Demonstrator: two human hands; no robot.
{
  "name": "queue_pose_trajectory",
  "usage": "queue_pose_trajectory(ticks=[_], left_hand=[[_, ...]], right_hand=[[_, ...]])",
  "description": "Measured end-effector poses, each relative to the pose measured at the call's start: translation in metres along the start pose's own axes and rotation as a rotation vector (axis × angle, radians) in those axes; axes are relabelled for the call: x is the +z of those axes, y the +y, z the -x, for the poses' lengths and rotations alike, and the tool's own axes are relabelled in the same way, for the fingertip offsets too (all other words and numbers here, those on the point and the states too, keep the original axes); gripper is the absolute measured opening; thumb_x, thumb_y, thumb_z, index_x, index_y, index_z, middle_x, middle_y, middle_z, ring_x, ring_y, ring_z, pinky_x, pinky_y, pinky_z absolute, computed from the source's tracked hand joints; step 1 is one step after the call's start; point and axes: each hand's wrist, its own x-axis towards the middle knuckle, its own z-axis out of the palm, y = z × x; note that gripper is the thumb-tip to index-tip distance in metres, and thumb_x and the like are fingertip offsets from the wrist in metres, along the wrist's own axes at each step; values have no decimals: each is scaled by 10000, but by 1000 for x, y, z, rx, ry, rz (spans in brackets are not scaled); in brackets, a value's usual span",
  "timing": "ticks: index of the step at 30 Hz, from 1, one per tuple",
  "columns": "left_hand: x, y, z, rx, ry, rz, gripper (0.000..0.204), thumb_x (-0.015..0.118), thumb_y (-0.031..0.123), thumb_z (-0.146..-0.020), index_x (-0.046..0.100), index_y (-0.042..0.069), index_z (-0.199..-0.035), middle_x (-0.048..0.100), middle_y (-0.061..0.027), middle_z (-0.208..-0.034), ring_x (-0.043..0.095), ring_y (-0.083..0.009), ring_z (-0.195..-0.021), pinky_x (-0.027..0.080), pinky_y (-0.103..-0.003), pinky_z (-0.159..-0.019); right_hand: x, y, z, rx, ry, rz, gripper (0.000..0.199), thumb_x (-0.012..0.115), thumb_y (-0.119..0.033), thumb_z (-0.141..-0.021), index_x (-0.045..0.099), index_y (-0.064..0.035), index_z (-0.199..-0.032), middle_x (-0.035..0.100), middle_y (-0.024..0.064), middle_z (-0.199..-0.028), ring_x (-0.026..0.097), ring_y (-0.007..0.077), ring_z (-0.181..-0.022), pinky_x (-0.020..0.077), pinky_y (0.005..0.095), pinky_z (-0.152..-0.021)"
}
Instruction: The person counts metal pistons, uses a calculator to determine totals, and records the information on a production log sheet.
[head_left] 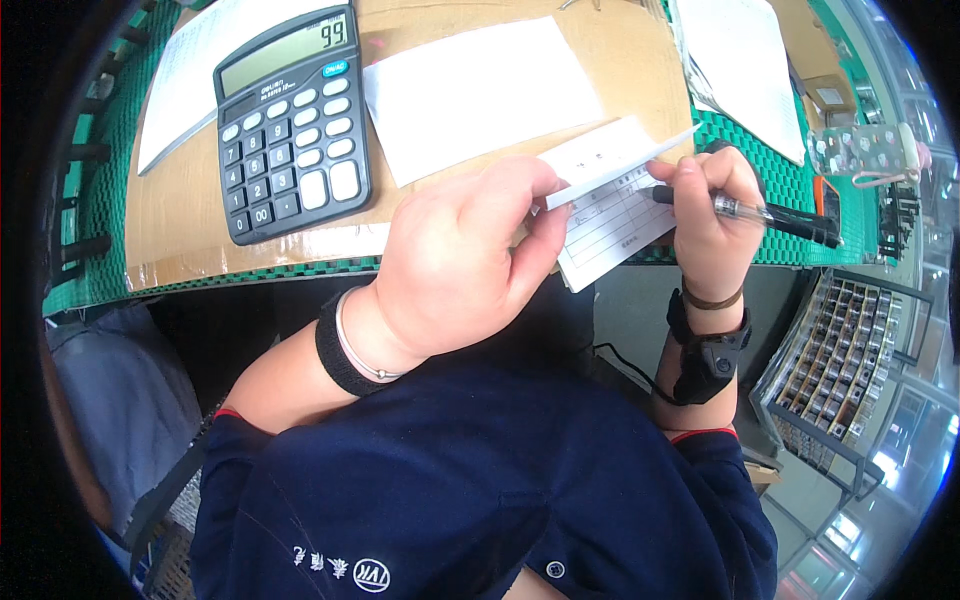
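Note:
A small pad of printed forms (612,228) lies at the near edge of the work surface, ruled with a table. Its top sheet is lifted and seen nearly edge-on. Between thumb and fingers my left hand (465,250) pinches the left end of that sheet. My right hand (715,205) is closed round a black pen with a clear barrel (770,216), its tip pointing left over the form. The right thumb and forefinger are close to the sheet's far corner; whether they touch it is hard to make out.
A dark calculator (290,130) stands left on a cardboard sheet (440,210), beside a blank white paper (480,100). Written sheets (745,70) lie far right, near a patterned clear case (860,150). Below right is a rack of small metal parts (835,350).

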Motion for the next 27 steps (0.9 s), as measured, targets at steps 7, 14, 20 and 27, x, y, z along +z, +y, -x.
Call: queue_pose_trajectory(ticks=[7,14,20,27], left_hand=[[-1,4,-1,-60,-6,-8,206,713,2,-869,577,-5,-1024,690,-117,-816,705,-201,-699,545,-291,-623],[-32,7,-19,37,-186,-290,316,744,134,-807,621,13,-1072,680,-172,-1072,664,-360,-995,527,-419,-874],[-56,-13,-53,-24,-384,-785,335,666,105,-854,596,-38,-1149,623,-212,-1225,597,-385,-1124,483,-445,-977],[-45,-7,-81,-236,-649,-867,509,692,245,-866,546,-59,-1247,639,-246,-1173,613,-408,-1093,495,-447,-955]], right_hand=[[2,7,3,-55,331,-357,72,515,-75,-1012,538,-15,-979,613,71,-803,561,81,-645,517,241,-673],[-1,2,0,8,448,-229,369,361,-271,-1097,490,26,-1273,641,122,-875,545,72,-665,552,281,-693],[1,2,-1,3,371,-286,331,394,-224,-1090,531,37,-1239,613,103,-833,540,75,-678,559,291,-684],[-2,4,3,-3,293,-292,283,423,-195,-1083,558,14,-1218,629,75,-896,503,51,-674,484,220,-674]])
